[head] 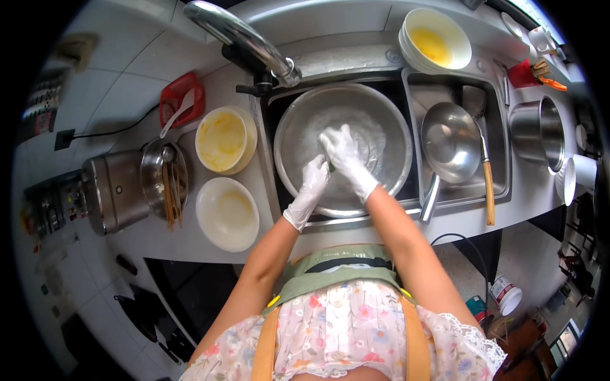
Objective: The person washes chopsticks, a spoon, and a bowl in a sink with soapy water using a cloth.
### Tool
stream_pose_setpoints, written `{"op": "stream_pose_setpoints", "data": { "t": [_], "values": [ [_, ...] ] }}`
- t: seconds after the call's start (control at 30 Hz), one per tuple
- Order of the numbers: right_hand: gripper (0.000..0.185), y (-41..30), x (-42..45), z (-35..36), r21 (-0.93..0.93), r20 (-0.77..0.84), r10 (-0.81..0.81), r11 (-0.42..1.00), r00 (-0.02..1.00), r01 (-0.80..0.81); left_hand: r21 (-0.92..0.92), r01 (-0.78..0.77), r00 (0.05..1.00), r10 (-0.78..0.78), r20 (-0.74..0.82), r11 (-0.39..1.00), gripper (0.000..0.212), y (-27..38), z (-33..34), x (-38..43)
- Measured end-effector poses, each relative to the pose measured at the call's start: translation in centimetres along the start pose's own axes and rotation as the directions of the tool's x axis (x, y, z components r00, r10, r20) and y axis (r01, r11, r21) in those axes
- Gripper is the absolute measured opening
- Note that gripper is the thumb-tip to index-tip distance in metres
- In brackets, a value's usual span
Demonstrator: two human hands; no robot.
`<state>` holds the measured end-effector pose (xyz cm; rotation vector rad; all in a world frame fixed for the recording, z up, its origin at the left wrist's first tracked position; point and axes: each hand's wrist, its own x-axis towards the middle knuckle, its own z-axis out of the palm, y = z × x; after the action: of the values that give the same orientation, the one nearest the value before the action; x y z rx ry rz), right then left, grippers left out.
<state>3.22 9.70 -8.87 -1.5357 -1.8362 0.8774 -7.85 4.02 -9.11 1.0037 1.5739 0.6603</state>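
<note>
Both hands wear thin white gloves and meet over a large round metal basin (345, 209) set in the left sink bowl. My left hand (315, 175) has its fingers curled, and a small dark green bit shows beside them; what it is cannot be made out. Touching or very near it, my right hand (339, 143) reaches further into the basin with bent fingers; whether it grips something is hidden. Water with some foam or clear film (376, 143) lies in the basin. Above its upper left rim hangs a chrome faucet (286, 71).
Yellow-stained bowls (221, 140) and a white bowl (228, 214) stand left; more stacked bowls (434, 43) sit behind. The right sink holds a steel ladle-like pan (450, 143) and a wooden-handled spatula (488, 190). A steel pot (536, 133) stands further right, a red basket (182, 100) back left.
</note>
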Motion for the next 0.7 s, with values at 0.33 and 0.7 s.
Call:
{"op": "stream_pose_setpoints", "data": {
  "t": [0.33,0.7],
  "values": [
    [0.026,6.6,0.7,-1.2,-0.719,0.013,0.065,0.694,0.998,-0.036,-0.365,0.261,0.959,-0.199,0.2,0.894,0.018,2.7,-2.1,-1.5],
    [0.032,3.2,-2.5,-3.5,0.697,0.691,0.11,0.161,0.714,-0.699,-0.255,0.258,0.937,-0.178,0.3,0.932,0.021,3.8,0.2,-0.7]
  ]
}}
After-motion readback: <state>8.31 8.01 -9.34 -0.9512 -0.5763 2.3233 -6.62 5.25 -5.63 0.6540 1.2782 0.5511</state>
